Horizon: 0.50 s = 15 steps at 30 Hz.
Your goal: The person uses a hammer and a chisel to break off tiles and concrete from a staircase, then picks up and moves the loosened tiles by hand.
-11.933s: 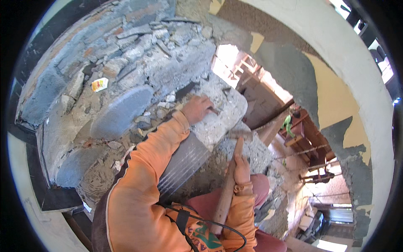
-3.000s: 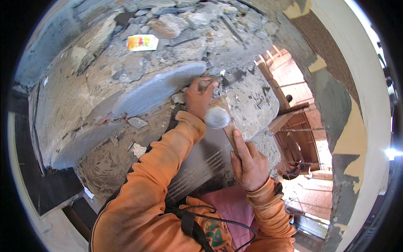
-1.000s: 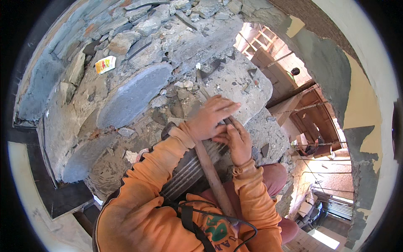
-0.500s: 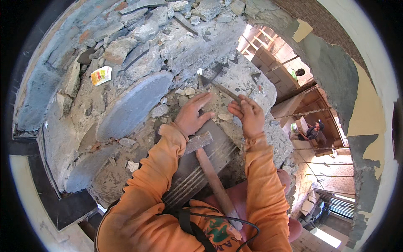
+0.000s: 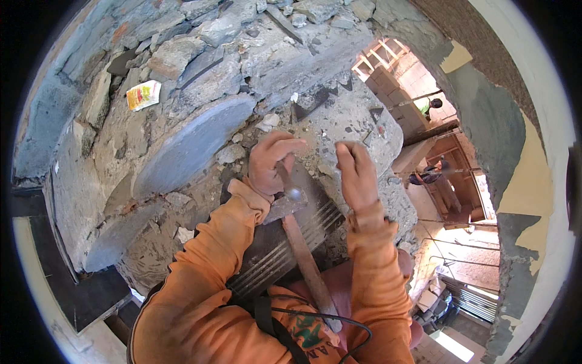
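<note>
My left hand (image 5: pixel 270 162) is curled round a short metal chisel (image 5: pixel 285 178), whose bright end points down toward me. Just below that hand, a sledgehammer (image 5: pixel 308 264) leans with its block head on a dark grooved slab (image 5: pixel 276 252); its wooden handle runs back between my forearms to my lap. My right hand (image 5: pixel 356 176) is raised above the broken concrete (image 5: pixel 370 121), apart from the left. Slightly blurred, it shows loosely extended fingers and no object in them.
Rubble and stone slabs (image 5: pixel 176 56) lie at the far left, with a crumpled printed packet (image 5: pixel 143 95) among them. A curved blue-grey slab (image 5: pixel 194 142) juts up left of my hands. At right, a broken opening with bare rebar (image 5: pixel 436 224) overlooks a lower level with other people.
The chisel has passed from my right hand to my left and now points toward me. My right hand has let go. The hammer stays against the grooved slab.
</note>
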Motion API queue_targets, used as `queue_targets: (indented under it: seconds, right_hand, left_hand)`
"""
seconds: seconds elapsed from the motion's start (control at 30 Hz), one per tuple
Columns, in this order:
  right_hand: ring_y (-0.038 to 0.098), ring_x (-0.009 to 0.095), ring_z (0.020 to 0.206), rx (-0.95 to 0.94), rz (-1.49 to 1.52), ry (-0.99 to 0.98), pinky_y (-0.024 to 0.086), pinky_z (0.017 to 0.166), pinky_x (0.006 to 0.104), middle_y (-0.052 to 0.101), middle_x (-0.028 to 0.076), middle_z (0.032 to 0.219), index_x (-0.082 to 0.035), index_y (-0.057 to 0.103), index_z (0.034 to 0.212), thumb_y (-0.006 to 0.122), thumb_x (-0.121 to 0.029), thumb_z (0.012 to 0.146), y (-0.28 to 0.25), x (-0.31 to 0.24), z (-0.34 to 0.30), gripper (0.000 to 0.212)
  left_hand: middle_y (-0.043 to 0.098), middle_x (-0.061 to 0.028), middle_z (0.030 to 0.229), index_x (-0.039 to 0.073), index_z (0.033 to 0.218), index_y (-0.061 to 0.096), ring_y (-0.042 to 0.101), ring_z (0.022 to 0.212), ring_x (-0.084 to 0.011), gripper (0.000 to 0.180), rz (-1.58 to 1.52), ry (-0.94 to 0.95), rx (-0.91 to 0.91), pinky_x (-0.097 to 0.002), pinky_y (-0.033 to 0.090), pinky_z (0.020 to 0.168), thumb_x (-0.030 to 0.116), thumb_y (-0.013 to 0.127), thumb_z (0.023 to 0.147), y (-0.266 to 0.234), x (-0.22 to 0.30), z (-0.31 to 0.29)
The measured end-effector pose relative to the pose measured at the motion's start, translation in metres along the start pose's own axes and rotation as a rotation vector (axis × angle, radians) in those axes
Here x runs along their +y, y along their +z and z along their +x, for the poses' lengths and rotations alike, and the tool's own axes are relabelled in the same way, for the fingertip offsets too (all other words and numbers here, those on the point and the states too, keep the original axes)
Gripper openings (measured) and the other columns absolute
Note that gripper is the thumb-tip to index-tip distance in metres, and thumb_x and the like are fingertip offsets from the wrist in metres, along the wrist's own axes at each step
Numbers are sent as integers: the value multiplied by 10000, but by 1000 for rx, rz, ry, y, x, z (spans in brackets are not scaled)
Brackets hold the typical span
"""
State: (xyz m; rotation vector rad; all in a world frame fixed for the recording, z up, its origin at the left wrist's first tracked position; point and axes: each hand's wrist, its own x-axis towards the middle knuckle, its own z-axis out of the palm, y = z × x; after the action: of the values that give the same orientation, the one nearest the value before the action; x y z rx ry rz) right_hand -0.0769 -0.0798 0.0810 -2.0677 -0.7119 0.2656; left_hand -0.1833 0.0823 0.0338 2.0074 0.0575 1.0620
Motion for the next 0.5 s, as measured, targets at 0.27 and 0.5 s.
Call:
queue_targets:
  seconds: [0.27,0.5]
  right_hand:
    - [644,422,907,-83,-407,139,511,796,465,638,296,988,114,504,1098,661,-459,835,79,-5,75,649]
    - [651,214,579,-90,327,586,528,582,340,679,170,686,77,671,730,673,-298,857,102,7,101,396]
  left_hand:
    - [609,-109,867,64,965,673,615,711,-255,297,-69,78,130,-311,476,605,-82,593,719,-4,-7,8]
    - [620,-103,876,67,947,676,629,716,-264,309,-113,-2,112,-335,498,613,-73,605,682,-1,-11,5]
